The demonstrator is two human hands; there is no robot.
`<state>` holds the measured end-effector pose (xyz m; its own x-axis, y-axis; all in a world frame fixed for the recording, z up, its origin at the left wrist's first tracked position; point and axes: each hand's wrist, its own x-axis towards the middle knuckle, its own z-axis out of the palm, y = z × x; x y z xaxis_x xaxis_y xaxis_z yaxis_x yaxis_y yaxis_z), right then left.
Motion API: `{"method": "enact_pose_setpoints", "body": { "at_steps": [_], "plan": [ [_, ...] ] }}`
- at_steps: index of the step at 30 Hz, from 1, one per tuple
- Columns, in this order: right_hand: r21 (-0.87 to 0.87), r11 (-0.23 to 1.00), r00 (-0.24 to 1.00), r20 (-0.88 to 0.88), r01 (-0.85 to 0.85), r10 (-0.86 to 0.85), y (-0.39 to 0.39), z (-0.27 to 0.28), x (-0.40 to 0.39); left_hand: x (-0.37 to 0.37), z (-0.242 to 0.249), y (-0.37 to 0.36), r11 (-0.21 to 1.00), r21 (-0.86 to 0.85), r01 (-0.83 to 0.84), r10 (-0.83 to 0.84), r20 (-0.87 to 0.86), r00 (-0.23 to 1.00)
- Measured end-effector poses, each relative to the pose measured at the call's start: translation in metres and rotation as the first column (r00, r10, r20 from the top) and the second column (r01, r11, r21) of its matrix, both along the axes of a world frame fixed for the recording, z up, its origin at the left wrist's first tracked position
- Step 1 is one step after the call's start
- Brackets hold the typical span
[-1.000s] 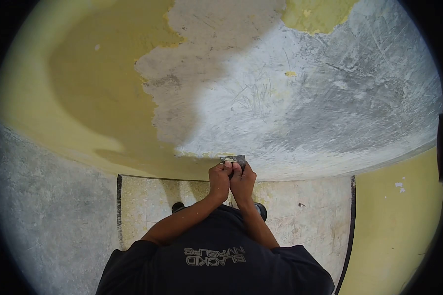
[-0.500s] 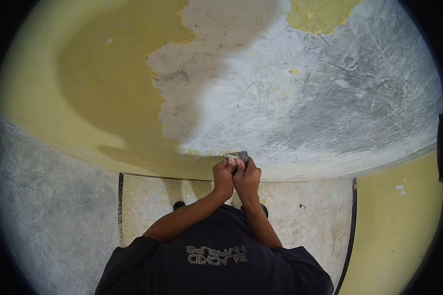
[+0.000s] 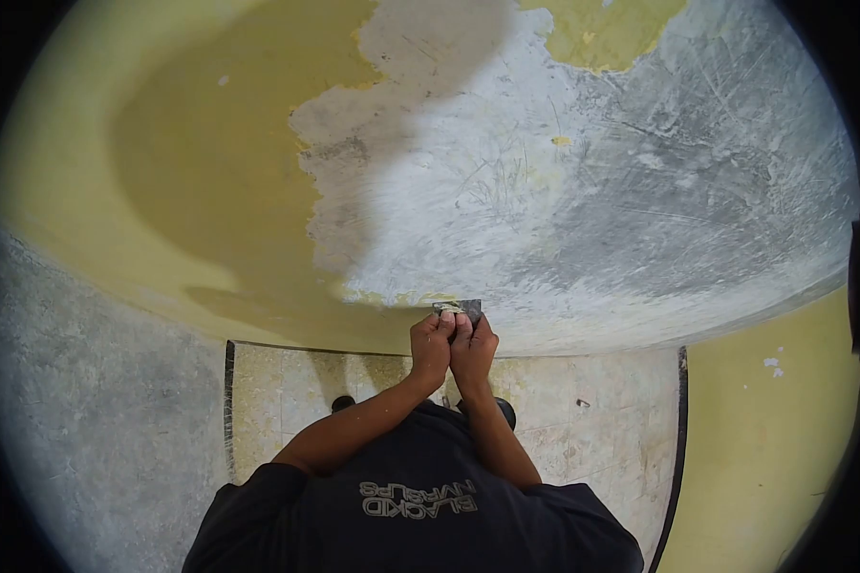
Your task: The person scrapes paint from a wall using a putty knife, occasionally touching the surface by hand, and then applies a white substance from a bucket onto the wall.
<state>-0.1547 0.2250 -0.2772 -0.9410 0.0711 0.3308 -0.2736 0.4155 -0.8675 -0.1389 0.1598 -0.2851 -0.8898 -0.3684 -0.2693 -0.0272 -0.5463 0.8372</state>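
Both hands are side by side at the lower part of the wall, gripping one small dark, flat scraper (image 3: 470, 308). My left hand (image 3: 431, 348) holds its left side, with the thumb on its face. Beside it, my right hand (image 3: 473, 353) pinches the right side, and the two thumbs nearly touch. The scraper's top edge lies against the wall, at the lower border of the yellow paint (image 3: 220, 162) and the bare white-grey patch (image 3: 468, 205). Light flakes lie on the scraper.
A grey bare wall (image 3: 115, 372) is on the left and a yellow wall (image 3: 769, 420) on the right. Below is a tiled floor (image 3: 592, 411) with a small object (image 3: 583, 403) on it. A yellow paint remnant (image 3: 607, 33) shows at the top.
Both hands and the scraper have shifted slightly down and left in the view. The view itself has moved a little. The grip looks the same.
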Motion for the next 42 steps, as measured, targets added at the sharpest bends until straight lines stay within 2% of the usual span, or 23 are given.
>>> {"method": "enact_pose_setpoints", "body": {
  "at_steps": [5, 7, 11, 12, 13, 14, 15, 17, 18, 19, 22, 25, 28, 29, 30, 31, 34, 35, 37, 38, 39, 40, 42],
  "plan": [
    [0.205, 0.978, 0.999, -0.001, 0.041, -0.042, 0.002, 0.002, -0.001, -0.004, -0.020, -0.001, 0.991, 0.127, 0.044, -0.040, -0.036, 0.999],
    [0.133, 0.991, 0.999, 0.021, 0.022, -0.025, 0.000, 0.009, -0.001, -0.004, -0.009, -0.002, 0.987, 0.154, 0.045, -0.038, -0.048, 0.998],
    [-0.125, 0.992, 0.996, 0.082, -0.030, 0.040, -0.008, 0.010, 0.000, 0.001, 0.010, -0.008, 1.000, -0.013, -0.008, 0.009, 0.048, 0.999],
    [-0.122, 0.992, 0.995, 0.088, -0.032, 0.043, -0.005, 0.011, 0.004, 0.003, 0.009, -0.008, 0.998, -0.061, 0.001, 0.003, 0.059, 0.998],
    [0.046, 0.999, 0.999, 0.036, -0.017, 0.016, 0.000, 0.014, 0.004, 0.003, 0.005, -0.005, 0.998, -0.058, -0.006, 0.009, 0.054, 0.999],
    [0.210, 0.978, 0.999, -0.032, 0.009, -0.002, 0.001, 0.017, -0.002, -0.001, 0.000, 0.000, 0.992, 0.122, -0.010, 0.007, 0.026, 1.000],
    [0.212, 0.977, 0.999, -0.044, 0.004, 0.006, 0.001, 0.018, -0.007, -0.004, 0.005, 0.002, 0.954, 0.300, -0.007, 0.006, 0.003, 1.000],
    [0.185, 0.983, 1.000, 0.016, 0.000, -0.003, 0.003, 0.014, -0.004, 0.000, 0.011, 0.001, 0.976, 0.215, -0.012, 0.013, 0.000, 1.000],
    [0.034, 0.999, 0.997, 0.065, -0.030, 0.027, -0.001, 0.020, -0.002, -0.002, 0.010, -0.005, 0.994, 0.111, -0.009, 0.004, 0.047, 0.999],
    [0.031, 0.999, 0.997, 0.074, -0.025, 0.023, -0.002, 0.019, 0.001, 0.002, 0.008, -0.007, 1.000, 0.007, 0.005, -0.006, 0.110, 0.994],
    [-0.135, 0.989, 0.995, 0.076, -0.053, 0.063, -0.007, 0.019, 0.003, 0.003, 0.007, -0.008, 1.000, -0.014, -0.018, 0.019, 0.075, 0.997],
    [-0.043, 0.999, 0.993, 0.117, -0.001, 0.006, -0.007, 0.027, 0.003, 0.002, 0.010, -0.004, 0.988, 0.152, -0.017, 0.008, 0.065, 0.998],
    [0.172, 0.985, 0.986, 0.167, -0.028, -0.002, -0.001, 0.025, 0.001, 0.000, 0.002, -0.002, 0.973, 0.231, -0.015, 0.014, 0.002, 1.000],
    [-0.039, 0.997, 0.989, 0.129, -0.065, 0.069, -0.006, 0.022, -0.001, -0.001, 0.001, -0.004, 0.973, 0.231, -0.013, 0.014, -0.005, 1.000],
    [-0.249, 0.963, 0.988, 0.086, -0.104, 0.128, -0.010, 0.020, 0.001, 0.003, 0.009, -0.008, 0.994, 0.103, -0.030, 0.029, 0.016, 0.999],
    [-0.253, 0.962, 0.988, 0.086, -0.103, 0.128, -0.010, 0.020, 0.001, 0.004, 0.014, -0.013, 0.998, -0.029, -0.047, 0.048, 0.033, 0.998],
    [0.044, 0.999, 0.988, 0.153, -0.026, 0.019, -0.009, 0.037, 0.003, 0.001, 0.009, -0.009, 0.993, 0.121, -0.004, 0.011, -0.056, 0.998],
    [0.051, 0.998, 0.990, 0.140, -0.022, 0.015, -0.006, 0.045, 0.000, -0.003, 0.010, -0.004, 0.992, 0.128, 0.001, 0.008, -0.069, 0.998],
    [0.416, 0.909, 0.984, 0.169, -0.021, -0.055, -0.002, 0.053, 0.001, -0.002, 0.021, 0.001, 0.918, 0.397, -0.005, 0.040, -0.079, 0.996],
    [0.411, 0.911, 0.984, 0.168, -0.020, -0.055, -0.006, 0.047, 0.003, 0.000, 0.020, -0.003, 0.920, 0.393, -0.004, 0.039, -0.081, 0.996],
    [0.075, 0.996, 0.988, 0.150, -0.051, 0.040, -0.012, 0.033, 0.004, 0.001, 0.017, -0.008, 0.964, 0.265, -0.032, 0.050, -0.060, 0.997],
    [-0.268, 0.959, 0.987, 0.101, -0.090, 0.121, -0.016, 0.025, 0.004, 0.002, 0.017, -0.010, 0.989, 0.133, -0.058, 0.063, -0.040, 0.997],
    [-0.283, 0.956, 0.979, 0.161, -0.077, 0.127, -0.011, 0.015, 0.007, 0.011, 0.018, -0.011, 0.992, 0.116, -0.041, 0.048, -0.057, 0.997]
  ]
}}
